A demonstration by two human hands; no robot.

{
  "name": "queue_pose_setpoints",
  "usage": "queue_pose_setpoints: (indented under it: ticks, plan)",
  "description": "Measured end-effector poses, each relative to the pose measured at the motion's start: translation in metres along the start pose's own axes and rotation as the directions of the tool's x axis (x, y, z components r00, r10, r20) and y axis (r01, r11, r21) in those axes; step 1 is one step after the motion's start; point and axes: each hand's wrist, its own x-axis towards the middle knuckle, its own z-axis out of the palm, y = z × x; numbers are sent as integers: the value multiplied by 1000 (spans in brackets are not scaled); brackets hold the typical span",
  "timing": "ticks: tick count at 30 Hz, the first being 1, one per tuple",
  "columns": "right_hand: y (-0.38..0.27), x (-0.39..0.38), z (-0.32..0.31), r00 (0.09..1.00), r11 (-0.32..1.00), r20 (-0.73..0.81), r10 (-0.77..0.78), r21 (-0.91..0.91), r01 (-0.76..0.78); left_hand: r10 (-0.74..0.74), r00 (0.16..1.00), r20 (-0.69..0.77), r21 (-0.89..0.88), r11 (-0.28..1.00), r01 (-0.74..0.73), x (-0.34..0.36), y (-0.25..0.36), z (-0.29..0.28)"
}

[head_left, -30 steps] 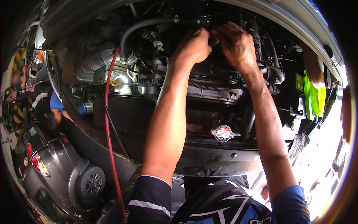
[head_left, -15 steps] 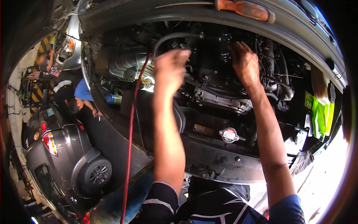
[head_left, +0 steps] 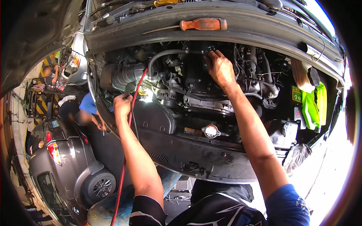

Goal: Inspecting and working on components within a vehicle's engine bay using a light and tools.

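Note:
Over the open engine bay, my left hand is at the left, beside a red hose and a thin black cable. Its fingers are curled closed; what they hold, if anything, I cannot make out. At the back middle, my right hand reaches onto the dark engine cover, just right of the end of a curved black rubber hose. Those fingers are bent and pressed together, with their tips hidden against dark parts. A bright light glows among the engine parts right of my left hand.
An orange-handled screwdriver lies on the ledge behind the engine. A radiator cap sits near the front panel. A bright green cloth hangs at the right. A person in blue crouches at the left, near a grey car.
My left hand has moved left and down, from over the engine's middle to beside the red hose. The right hand stays at the engine cover while the view has shifted.

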Motion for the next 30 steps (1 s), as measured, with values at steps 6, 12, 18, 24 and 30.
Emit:
queue_pose_setpoints:
  ticks: [6, 12, 18, 24, 30]
  plan:
    - [1, 0, 3, 1000, 999, 27, 14, -49, -13, -148, 981, -128, -466, 882, 72, 1, -9, 1]
    - [-1, 1, 0, 998, 999, 54, 43, -27, -42, 20, 916, -402, -578, 770, -270, -25, 26, -13]
    - [-2, 3, -2, 989, 992, 92, 117, 32, -121, 334, 881, -334, -580, 664, -472, -89, 80, 1]
    - [4, 6, 1, 967, 975, 186, 174, 107, -196, 476, 879, 11, -696, 635, -335, -95, 107, 71]
    - [8, 4, 0, 959, 989, 245, 146, -22, -145, 498, 855, 144, -249, 855, -455, -95, 99, 95]
